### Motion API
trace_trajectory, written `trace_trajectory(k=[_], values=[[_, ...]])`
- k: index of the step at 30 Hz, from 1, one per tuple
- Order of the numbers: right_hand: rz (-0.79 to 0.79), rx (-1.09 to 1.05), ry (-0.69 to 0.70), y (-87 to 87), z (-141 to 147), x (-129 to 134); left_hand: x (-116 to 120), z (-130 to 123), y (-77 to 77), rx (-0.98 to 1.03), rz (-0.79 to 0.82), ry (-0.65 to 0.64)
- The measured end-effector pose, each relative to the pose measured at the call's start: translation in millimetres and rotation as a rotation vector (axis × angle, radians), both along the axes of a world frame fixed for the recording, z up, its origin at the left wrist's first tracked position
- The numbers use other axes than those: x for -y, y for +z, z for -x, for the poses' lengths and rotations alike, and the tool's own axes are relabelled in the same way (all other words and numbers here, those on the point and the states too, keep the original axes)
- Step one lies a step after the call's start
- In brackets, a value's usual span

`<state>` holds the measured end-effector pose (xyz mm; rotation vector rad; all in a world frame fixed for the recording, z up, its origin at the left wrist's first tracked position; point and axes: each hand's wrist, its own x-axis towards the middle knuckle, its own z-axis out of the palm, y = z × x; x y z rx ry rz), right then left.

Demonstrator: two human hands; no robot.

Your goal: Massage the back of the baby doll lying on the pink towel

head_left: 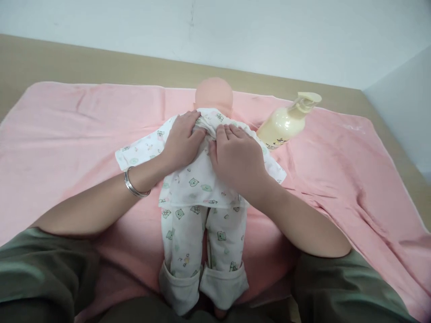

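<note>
across the top of the view, a pale wall rises behind a tan surface. over that surface spreads a pink cloth, wrinkled most at the right. near the middle of the cloth lies a doll, its smooth, rounded head at the far end and its legs toward the person. olive sleeves cover the person's upper arms at both lower corners.

the doll wears a white top printed with small green and pink figures, its sleeves spread out to either side. below the hem are matching trousers, with wide, plain cuffs turned up at the ends.

the right hand rests on the upper part of the top, fingers close together and bent over a gathered fold. the left hand lies across from it on the top, fingers side by side, thumb reaching to the same fold. the two hands are near each other; whether either one pinches the fabric, i cannot tell.

just beside the doll's sleeve, on the right, is a pale yellow pump bottle with dark lettering low down. smallest is a silver bracelet around the left wrist.
</note>
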<state>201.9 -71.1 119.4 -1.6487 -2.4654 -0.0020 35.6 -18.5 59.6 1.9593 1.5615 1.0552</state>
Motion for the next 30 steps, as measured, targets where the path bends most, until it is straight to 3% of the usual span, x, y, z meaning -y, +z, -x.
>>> trace_trajectory(k=[7,12,19,25,30], values=[[0.110,-0.188,-0.041,-15.3,-6.7,-32.2,8.0,-4.6,-0.5,0.000,-0.013,0.045],[0.106,-0.197,-0.046,-20.0,-5.5,-32.8,6.4,-2.8,-2.5,-0.005,-0.027,0.040],[0.135,-0.151,-0.031,-15.5,-6.1,-33.9,11.2,-6.2,5.3,-0.081,0.024,0.032],[0.233,-0.061,0.122,-4.4,-18.6,-47.7,33.6,-14.3,12.8,-0.159,0.083,0.001],[0.167,-0.012,0.047,-1.8,-11.3,-30.6,18.9,-6.7,2.9,-0.123,0.058,-0.030]])
